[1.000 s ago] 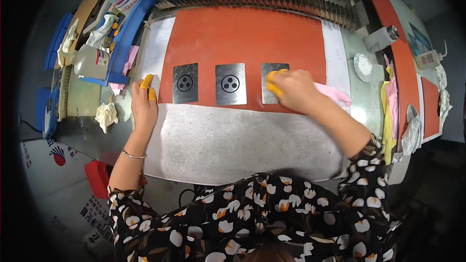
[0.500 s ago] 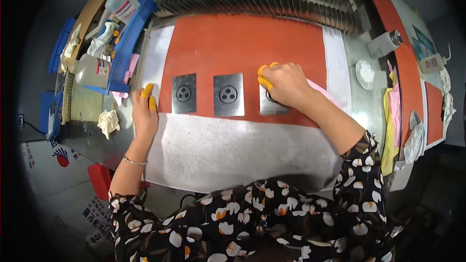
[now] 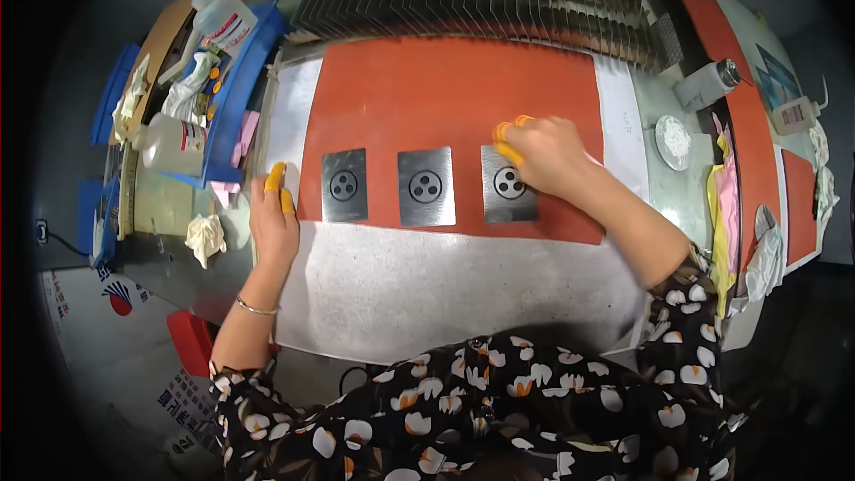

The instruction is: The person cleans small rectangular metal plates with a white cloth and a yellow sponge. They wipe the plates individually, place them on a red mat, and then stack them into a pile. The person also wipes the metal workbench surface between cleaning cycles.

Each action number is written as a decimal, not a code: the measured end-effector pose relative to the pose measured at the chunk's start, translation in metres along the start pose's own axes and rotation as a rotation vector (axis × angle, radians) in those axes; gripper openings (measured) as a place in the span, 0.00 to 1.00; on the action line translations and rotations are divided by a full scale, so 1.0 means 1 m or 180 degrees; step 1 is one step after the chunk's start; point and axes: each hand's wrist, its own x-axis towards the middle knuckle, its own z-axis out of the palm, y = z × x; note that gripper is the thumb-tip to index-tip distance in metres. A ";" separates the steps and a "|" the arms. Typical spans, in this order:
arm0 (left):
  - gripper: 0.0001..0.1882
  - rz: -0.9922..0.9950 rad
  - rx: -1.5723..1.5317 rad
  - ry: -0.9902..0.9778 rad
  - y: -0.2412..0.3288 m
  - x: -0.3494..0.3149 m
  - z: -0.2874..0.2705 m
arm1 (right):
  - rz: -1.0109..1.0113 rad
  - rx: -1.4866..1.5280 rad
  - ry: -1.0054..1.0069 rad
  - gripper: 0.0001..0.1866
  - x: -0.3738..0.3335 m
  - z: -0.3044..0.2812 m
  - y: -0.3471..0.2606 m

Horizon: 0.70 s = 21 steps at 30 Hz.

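Three flat metal plates lie in a row on an orange-red mat (image 3: pixel 454 93): the left plate (image 3: pixel 345 187), the middle plate (image 3: pixel 426 187) and the right plate (image 3: pixel 510 207). Each carries a dark ring with three round marks inside. My right hand (image 3: pixel 550 156), yellow covers on its fingertips, is curled over the top right of the right plate. A bit of pink cloth (image 3: pixel 592 158) shows from under that hand; the rest is hidden. My left hand (image 3: pixel 274 224), also with yellow finger covers, rests with extended fingers at the work surface's left edge, holding nothing.
A rack of upright dark plates (image 3: pixel 472 0) spans the back. At left are a blue tray (image 3: pixel 233 89), squeeze bottles (image 3: pixel 172 144) and a crumpled white glove (image 3: pixel 206 239). To the right stand a metal can (image 3: pixel 706 85) and a white dish (image 3: pixel 672 142), near hanging cloths (image 3: pixel 723 214).
My right hand has shifted up and right against the right plate, uncovering its three-mark ring. Less pink cloth shows. The whole view has shifted slightly; my left hand stays at the edge.
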 end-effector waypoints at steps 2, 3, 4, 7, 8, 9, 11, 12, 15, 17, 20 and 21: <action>0.17 0.0103 0.0013 0.0021 -0.007 -0.001 0.001 | -0.0315 0.0026 0.0126 0.04 0.017 0.015 -0.008; 0.17 0.0155 -0.0063 0.0074 -0.009 -0.001 0.002 | -0.0440 0.0184 0.0196 0.04 0.016 0.014 -0.006; 0.17 0.0211 -0.0140 0.0127 -0.009 -0.003 0.003 | -0.0441 0.0189 0.0238 0.04 0.011 0.010 0.000; 0.16 0.0044 -0.0083 0.0036 -0.005 0.001 0.001 | -0.0172 0.0211 0.0166 0.04 -0.014 -0.008 0.023; 0.16 -0.0050 -0.0034 -0.0024 -0.002 -0.001 0.001 | -0.0200 0.0089 0.0154 0.04 -0.013 -0.010 0.023; 0.16 0.0030 -0.0072 -0.0010 -0.003 -0.004 0.002 | -0.0228 -0.0035 0.0142 0.04 -0.009 -0.011 0.022; 0.16 0.0203 -0.0128 0.0056 -0.010 -0.004 0.002 | -0.0204 -0.0017 0.0131 0.04 -0.009 -0.011 0.020; 0.15 0.0116 -0.0108 0.0023 -0.010 -0.003 0.002 | -0.0180 0.0169 0.0204 0.04 -0.015 -0.009 0.020; 0.15 -0.0002 -0.0023 -0.0045 -0.006 -0.004 0.000 | 0.0094 0.0372 0.0269 0.03 -0.044 0.002 0.014; 0.17 0.0129 0.0056 -0.0003 -0.005 -0.001 0.003 | -0.0215 0.0346 0.0464 0.03 -0.029 0.015 0.003; 0.16 0.0220 -0.0102 0.0039 -0.012 -0.004 0.002 | -0.0216 0.0214 -0.0050 0.04 -0.009 0.004 -0.027; 0.16 0.0191 -0.0138 0.0056 -0.013 -0.005 0.002 | -0.0311 0.0223 0.0000 0.04 -0.014 0.006 -0.018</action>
